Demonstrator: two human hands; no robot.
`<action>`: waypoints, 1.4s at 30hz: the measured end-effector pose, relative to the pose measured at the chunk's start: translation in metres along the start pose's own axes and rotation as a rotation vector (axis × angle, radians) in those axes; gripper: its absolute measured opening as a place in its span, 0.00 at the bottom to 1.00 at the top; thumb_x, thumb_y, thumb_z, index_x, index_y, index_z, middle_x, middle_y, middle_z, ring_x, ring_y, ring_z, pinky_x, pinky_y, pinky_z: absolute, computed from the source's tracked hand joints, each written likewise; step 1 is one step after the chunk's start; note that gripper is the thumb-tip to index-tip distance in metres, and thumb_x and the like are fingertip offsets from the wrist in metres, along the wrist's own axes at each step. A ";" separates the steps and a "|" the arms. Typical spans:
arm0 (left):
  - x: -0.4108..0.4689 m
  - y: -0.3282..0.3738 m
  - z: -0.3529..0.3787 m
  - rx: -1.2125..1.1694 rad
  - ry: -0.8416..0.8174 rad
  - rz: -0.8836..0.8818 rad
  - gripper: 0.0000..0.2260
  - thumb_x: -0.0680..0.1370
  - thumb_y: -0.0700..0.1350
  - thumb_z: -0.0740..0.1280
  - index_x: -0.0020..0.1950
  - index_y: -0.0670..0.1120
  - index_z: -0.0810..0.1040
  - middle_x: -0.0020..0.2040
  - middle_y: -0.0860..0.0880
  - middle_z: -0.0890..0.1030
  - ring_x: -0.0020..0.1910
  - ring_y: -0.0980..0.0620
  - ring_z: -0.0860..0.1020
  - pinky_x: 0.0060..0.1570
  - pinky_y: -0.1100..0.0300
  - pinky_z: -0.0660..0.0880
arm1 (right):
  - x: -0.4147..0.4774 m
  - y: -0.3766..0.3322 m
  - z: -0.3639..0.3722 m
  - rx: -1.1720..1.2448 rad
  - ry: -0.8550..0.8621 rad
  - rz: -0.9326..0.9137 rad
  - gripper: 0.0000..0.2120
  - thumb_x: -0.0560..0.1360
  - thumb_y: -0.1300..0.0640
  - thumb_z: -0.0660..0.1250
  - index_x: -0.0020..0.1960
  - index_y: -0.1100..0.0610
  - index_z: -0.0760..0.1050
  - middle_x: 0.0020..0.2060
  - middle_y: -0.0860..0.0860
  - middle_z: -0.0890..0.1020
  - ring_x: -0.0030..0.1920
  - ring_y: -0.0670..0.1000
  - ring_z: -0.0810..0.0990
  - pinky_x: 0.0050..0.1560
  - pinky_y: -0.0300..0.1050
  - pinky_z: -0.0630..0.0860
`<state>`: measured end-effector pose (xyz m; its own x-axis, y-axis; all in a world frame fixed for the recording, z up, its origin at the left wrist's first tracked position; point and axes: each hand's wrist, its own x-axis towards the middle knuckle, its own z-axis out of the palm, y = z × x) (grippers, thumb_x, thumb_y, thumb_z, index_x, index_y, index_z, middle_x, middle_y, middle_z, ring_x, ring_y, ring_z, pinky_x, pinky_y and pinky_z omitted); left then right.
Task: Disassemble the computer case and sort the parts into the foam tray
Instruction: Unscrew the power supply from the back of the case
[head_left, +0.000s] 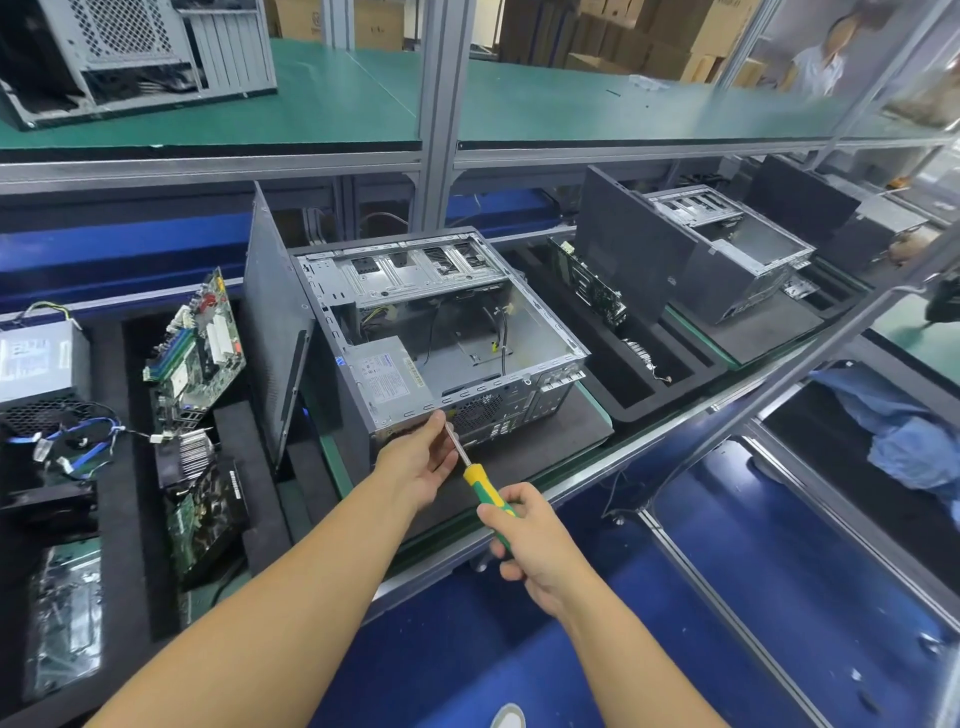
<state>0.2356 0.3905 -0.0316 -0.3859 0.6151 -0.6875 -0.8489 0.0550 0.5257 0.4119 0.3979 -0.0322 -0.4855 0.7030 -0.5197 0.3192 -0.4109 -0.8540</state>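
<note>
**Q:** Where is the case, and which step is in hand?

**A:** The case (441, 332) lies open side up at centre frame. The tray (122, 519) is at the left edge. The step appears to be removal of a PSU screw at the rear face of the case.

**Q:** How is it done well?

**A:** Hold the screwdriver (485, 491) in line with the screw. The right hand (535, 540) has its fingers curled round the handle and supplies the turn. The left hand (421, 462) pinches the bare shaft near the tip and steers it. Press inward while turning, or the tip is likely to slip. Catch the loose screw with the left fingers. Support the PSU (389, 379) before the last screw comes free.

**Q:** What are the quantities?

**A:**
- Cases: three plainly visible, at centre, right of centre and upper left.
- Side panel (272, 322): one, upright just left of the case.
- PSUs: two, one in the case and one in the tray (36, 364).
- Motherboard (197, 343): one, tilted in the tray.
- Screwdriver: one.
</note>
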 end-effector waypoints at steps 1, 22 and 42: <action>0.000 0.000 0.000 -0.010 -0.004 -0.004 0.04 0.78 0.43 0.71 0.51 0.44 0.81 0.43 0.48 0.83 0.42 0.52 0.81 0.44 0.57 0.78 | -0.001 -0.001 -0.001 -0.008 0.001 -0.004 0.10 0.77 0.56 0.70 0.54 0.54 0.71 0.46 0.53 0.76 0.29 0.46 0.69 0.24 0.37 0.62; -0.004 -0.029 -0.092 0.083 0.056 -0.221 0.08 0.72 0.34 0.53 0.40 0.42 0.70 0.33 0.46 0.67 0.30 0.50 0.65 0.29 0.60 0.62 | 0.008 0.043 -0.001 0.294 -0.130 0.029 0.07 0.79 0.61 0.63 0.44 0.53 0.67 0.36 0.53 0.75 0.26 0.48 0.63 0.21 0.37 0.57; 0.019 -0.044 -0.114 0.320 0.090 -0.017 0.07 0.81 0.41 0.67 0.53 0.39 0.83 0.29 0.51 0.68 0.26 0.56 0.65 0.27 0.63 0.68 | 0.015 0.079 0.065 -0.012 -0.080 0.062 0.07 0.81 0.53 0.62 0.53 0.43 0.78 0.35 0.49 0.74 0.27 0.46 0.63 0.25 0.41 0.58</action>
<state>0.2246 0.3103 -0.1253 -0.4151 0.5409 -0.7315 -0.7045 0.3177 0.6347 0.3768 0.3379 -0.1092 -0.5276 0.6279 -0.5722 0.3599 -0.4449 -0.8201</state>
